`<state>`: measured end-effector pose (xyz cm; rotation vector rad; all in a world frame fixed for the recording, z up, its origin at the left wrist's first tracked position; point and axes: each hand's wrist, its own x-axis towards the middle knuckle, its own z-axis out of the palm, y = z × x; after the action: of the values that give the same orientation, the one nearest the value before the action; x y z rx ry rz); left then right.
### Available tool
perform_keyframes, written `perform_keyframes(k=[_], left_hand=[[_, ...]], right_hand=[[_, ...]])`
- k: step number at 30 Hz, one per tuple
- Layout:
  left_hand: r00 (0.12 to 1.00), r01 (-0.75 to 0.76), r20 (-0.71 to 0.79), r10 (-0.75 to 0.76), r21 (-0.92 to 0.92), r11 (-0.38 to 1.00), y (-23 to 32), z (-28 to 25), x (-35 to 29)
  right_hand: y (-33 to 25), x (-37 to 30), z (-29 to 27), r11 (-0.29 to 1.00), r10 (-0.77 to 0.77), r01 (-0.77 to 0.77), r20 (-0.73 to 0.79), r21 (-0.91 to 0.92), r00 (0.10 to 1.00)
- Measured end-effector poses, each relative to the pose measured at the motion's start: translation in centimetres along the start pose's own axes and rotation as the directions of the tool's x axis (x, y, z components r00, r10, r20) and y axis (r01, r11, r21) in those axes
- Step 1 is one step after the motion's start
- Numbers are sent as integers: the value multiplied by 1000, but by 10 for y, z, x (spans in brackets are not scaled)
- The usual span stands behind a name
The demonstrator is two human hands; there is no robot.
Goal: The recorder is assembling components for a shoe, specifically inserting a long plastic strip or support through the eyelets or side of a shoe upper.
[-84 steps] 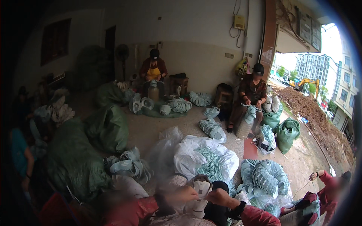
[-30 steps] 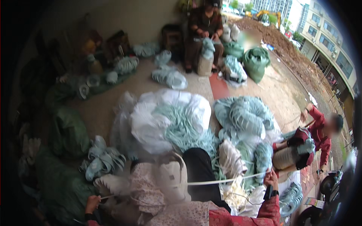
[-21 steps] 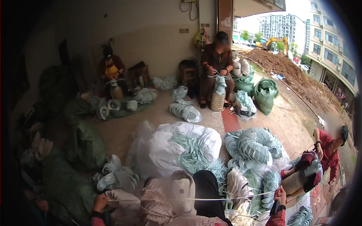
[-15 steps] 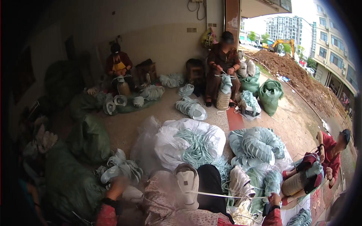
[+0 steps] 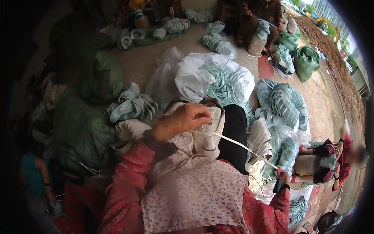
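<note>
A white shoe upper (image 5: 207,146) with a perforated panel lies on my lap, its top opening turned away from me. From it a flat white shoelace (image 5: 241,145) stretches across to the right. Out at the right, my right hand (image 5: 283,176) pinches the lace's far end. My left hand (image 5: 183,120) is over the upper's left side, fingers curled and closed near the perforated panel; whatever is between the fingertips is hidden. A floral apron (image 5: 194,191) covers my front.
Before me stands a white sack (image 5: 191,78) holding pale green laces (image 5: 222,84). Pale blue uppers (image 5: 282,103) are piled right, more (image 5: 132,103) left beside green sacks (image 5: 83,132). White laces (image 5: 255,177) lie near my right hand. A co-worker in red (image 5: 341,163) sits at right.
The view has tilted downward. My left hand has come from the left side up to the shoe upper. My right hand still holds the lace out to the right.
</note>
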<state>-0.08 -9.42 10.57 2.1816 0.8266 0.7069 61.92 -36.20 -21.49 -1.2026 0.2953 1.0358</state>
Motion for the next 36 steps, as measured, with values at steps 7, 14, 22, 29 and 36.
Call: perform_keyframes(k=[7, 14, 22, 29, 36], left_hand=[[981, -184, 81, 178, 73, 980, -18, 35, 23], [975, -211, 86, 204, 82, 974, -37, 53, 20], [994, -72, 87, 63, 100, 992, -41, 65, 29], [992, -126, 57, 116, 209, 970, -45, 71, 23], [996, -83, 35, 76, 253, 964, -40, 78, 23]], right_hand=[[-37, -19, 82, 809, -381, 525, 442, -265, 812], [51, -223, 338, 697, 176, 494, 792, -520, 585], [131, -226, 377, 212, 265, 910, 917, -357, 298], [139, -235, 381, 144, 343, 926, 895, -350, 285], [141, -249, 378, 155, 262, 881, 879, -447, 399]])
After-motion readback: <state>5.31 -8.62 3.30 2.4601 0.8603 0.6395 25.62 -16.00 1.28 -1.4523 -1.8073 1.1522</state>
